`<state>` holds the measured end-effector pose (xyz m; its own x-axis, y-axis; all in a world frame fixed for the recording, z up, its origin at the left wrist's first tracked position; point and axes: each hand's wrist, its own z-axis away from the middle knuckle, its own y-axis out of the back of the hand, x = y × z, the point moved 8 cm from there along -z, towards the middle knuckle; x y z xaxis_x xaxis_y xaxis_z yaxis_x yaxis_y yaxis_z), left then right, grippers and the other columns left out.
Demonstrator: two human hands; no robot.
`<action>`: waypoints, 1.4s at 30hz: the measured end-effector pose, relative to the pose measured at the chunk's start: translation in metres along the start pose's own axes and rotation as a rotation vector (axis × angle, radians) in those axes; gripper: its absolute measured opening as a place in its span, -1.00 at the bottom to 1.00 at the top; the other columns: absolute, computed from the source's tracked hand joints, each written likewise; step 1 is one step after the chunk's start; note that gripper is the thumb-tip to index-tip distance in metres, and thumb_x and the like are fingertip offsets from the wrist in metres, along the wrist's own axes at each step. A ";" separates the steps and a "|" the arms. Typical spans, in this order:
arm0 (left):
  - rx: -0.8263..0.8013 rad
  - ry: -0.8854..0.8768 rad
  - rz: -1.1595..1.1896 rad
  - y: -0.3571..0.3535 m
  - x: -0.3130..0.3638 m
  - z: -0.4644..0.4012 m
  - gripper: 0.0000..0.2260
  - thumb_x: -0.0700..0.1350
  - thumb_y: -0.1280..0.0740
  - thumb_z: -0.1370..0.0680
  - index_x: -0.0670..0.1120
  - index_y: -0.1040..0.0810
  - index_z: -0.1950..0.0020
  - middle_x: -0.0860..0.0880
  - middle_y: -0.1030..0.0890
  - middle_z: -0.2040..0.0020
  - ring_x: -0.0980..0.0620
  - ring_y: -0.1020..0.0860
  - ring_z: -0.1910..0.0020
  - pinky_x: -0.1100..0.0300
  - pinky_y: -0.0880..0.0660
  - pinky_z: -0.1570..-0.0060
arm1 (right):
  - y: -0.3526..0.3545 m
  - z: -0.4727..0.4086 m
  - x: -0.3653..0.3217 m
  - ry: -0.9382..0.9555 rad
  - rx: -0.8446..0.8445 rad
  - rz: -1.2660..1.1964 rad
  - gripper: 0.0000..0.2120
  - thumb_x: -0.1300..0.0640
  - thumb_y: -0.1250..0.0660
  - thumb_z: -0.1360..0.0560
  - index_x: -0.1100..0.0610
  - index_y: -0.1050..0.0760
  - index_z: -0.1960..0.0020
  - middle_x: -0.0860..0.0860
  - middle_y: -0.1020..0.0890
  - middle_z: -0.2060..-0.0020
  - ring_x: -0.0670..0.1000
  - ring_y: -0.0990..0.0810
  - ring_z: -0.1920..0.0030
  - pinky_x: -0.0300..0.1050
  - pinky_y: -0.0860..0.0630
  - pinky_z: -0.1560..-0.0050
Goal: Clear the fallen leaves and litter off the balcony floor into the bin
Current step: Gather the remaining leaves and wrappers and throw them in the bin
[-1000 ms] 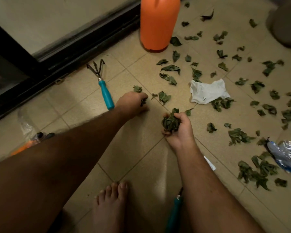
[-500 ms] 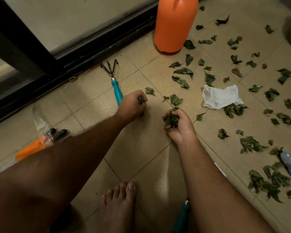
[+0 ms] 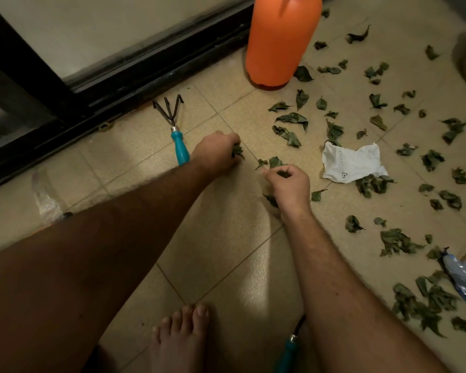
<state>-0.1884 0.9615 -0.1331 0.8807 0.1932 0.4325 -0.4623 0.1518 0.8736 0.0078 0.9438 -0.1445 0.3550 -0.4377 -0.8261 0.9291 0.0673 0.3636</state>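
Note:
Dry green leaves (image 3: 291, 137) lie scattered over the beige tiled floor, thickest to the right. My left hand (image 3: 215, 154) is curled around a few leaves (image 3: 237, 151) at floor level. My right hand (image 3: 289, 185) holds a bunch of leaves, some poking out below its wrist side (image 3: 271, 200), and its fingers reach toward two loose leaves (image 3: 273, 162) on the tile. A crumpled white paper (image 3: 353, 164) lies just right of my right hand. A silver-blue foil wrapper (image 3: 463, 275) lies at the right edge. No bin is clearly in view.
An orange plastic container (image 3: 280, 41) stands at the back. A teal-handled hand rake (image 3: 176, 130) lies left of my left hand, by the black sliding-door track (image 3: 119, 84). Another teal handle (image 3: 289, 351) lies near my bare foot (image 3: 180, 340). Clear plastic (image 3: 45, 196) lies far left.
My right hand has turned palm down over its bunch and moved toward the loose leaves ahead. My left hand stays closed on its leaves. The view has shifted left.

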 end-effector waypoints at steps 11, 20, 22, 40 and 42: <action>0.194 0.243 0.667 0.043 -0.051 0.036 -0.88 -0.09 -0.35 -0.57 -0.09 -0.46 -0.04 0.04 -0.50 0.15 0.15 -0.52 0.21 0.28 -0.52 0.26 | -0.036 -0.020 -0.055 0.375 0.021 0.953 -0.81 0.10 -0.37 -0.54 0.00 -0.63 -0.13 0.00 -0.67 0.01 0.07 -0.60 -0.01 -0.16 -0.38 0.16; 0.113 0.331 0.823 0.046 -0.078 0.073 -0.85 -0.16 -0.38 -0.55 -0.10 -0.47 -0.08 -0.02 -0.52 0.10 0.06 -0.54 0.18 0.19 -0.54 0.28 | -0.041 -0.018 -0.041 0.357 0.033 1.061 -0.85 0.16 -0.31 -0.58 0.09 -0.66 -0.05 0.04 -0.67 0.08 0.03 -0.54 0.15 -0.16 -0.38 0.20; 0.107 0.305 0.807 0.042 -0.074 0.075 -0.85 -0.17 -0.37 -0.55 -0.09 -0.48 -0.09 0.01 -0.52 0.09 0.10 -0.53 0.18 0.24 -0.52 0.33 | -0.043 -0.004 -0.041 0.388 -0.005 0.922 -0.85 0.12 -0.32 -0.58 0.13 -0.65 -0.01 0.03 -0.67 0.11 0.03 -0.58 0.12 -0.20 -0.37 0.23; 0.046 0.100 -0.108 0.015 -0.025 0.005 -0.84 -0.15 -0.31 -0.60 -0.12 -0.57 -0.16 -0.12 -0.59 -0.05 -0.04 -0.56 -0.02 0.10 -0.50 -0.02 | -0.017 0.042 0.026 -0.317 -0.082 -0.424 -0.93 0.15 -0.42 -0.52 0.10 -0.61 0.14 -0.01 -0.59 0.36 -0.04 -0.54 0.29 -0.13 -0.48 0.25; 0.055 0.088 -0.145 0.016 -0.022 0.005 -0.83 -0.18 -0.30 -0.59 -0.14 -0.56 -0.17 -0.12 -0.58 -0.04 -0.03 -0.55 -0.01 0.12 -0.48 0.00 | -0.018 0.037 0.026 -0.319 -0.079 -0.441 -0.93 0.15 -0.44 -0.50 0.10 -0.62 0.16 -0.02 -0.59 0.36 -0.02 -0.54 0.26 -0.14 -0.47 0.23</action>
<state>-0.2142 0.9549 -0.1275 0.9243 0.2571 0.2820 -0.3225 0.1311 0.9375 -0.0034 0.8976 -0.1566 -0.1076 -0.6889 -0.7168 0.9920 -0.1228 -0.0310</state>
